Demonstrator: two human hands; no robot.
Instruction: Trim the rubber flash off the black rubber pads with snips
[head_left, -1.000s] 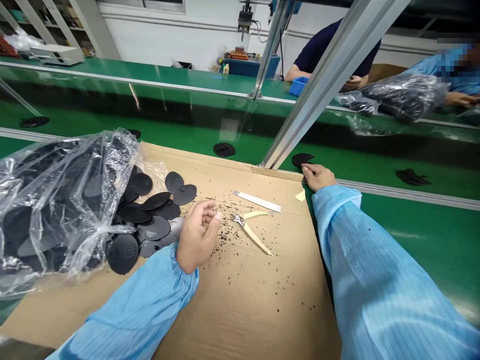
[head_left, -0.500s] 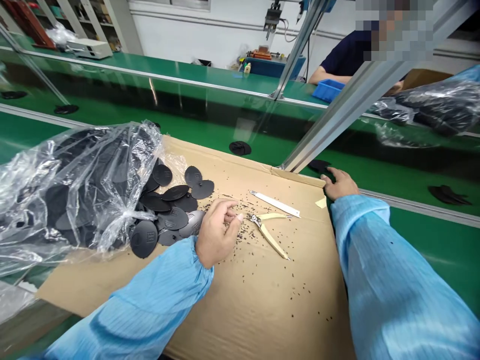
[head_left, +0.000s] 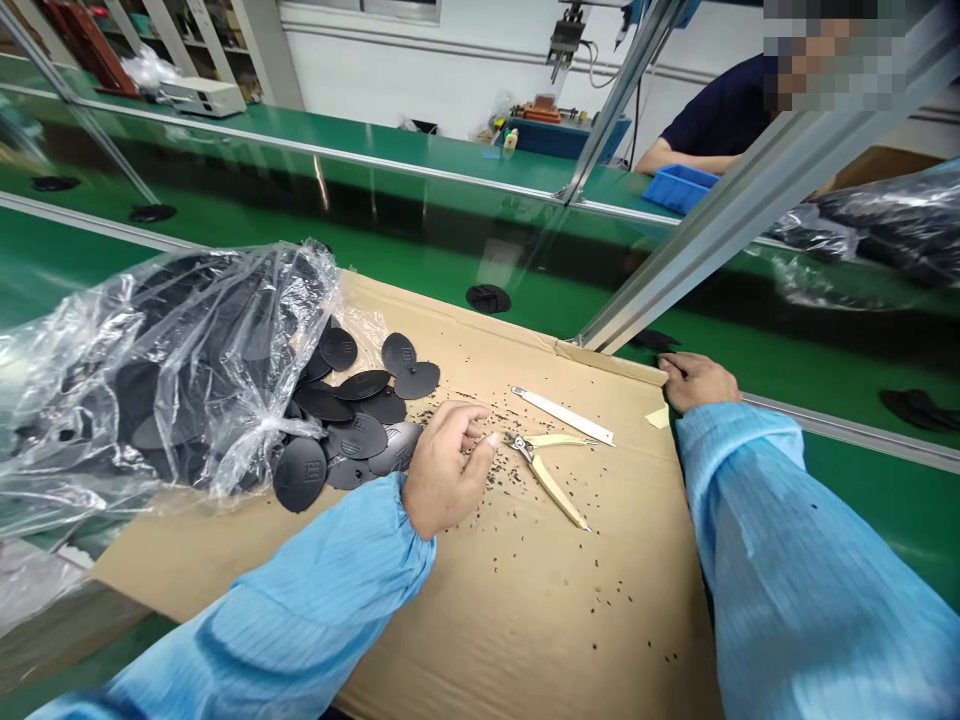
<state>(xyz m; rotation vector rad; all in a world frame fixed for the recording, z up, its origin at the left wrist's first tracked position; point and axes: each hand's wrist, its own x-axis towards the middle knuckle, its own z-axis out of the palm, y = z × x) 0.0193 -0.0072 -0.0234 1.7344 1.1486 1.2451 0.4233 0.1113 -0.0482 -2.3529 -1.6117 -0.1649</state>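
My left hand (head_left: 450, 468) hovers over the cardboard (head_left: 525, 610) with loosely curled fingers, the thumb apart, and nothing visible between them. Just right of its fingertips lie cutters (head_left: 553, 478) with cream handles spread, among scattered tiny black bits. A white-handled knife (head_left: 564, 415) rests behind the cutters. My right hand (head_left: 699, 382) is at the cardboard's far right corner, fingers extended over the edge, holding nothing I can see. Black pieces (head_left: 655, 340) lie on the green surface just beyond it. Left of my left hand are several black oval discs (head_left: 300, 474), overlapping.
A clear plastic bag (head_left: 187, 360) full of black discs covers the left side. A metal post (head_left: 720, 215) rises slantwise beyond the cardboard. Black pieces (head_left: 488, 298) lie on the green surface (head_left: 390, 255). Across it, a person in dark clothing sits by a blue bin (head_left: 679, 187).
The view has shifted, so the scene appears slightly farther right. My right hand has drawn back a little from the black pieces, its fingers closer together. My left hand keeps nearly the same pose.
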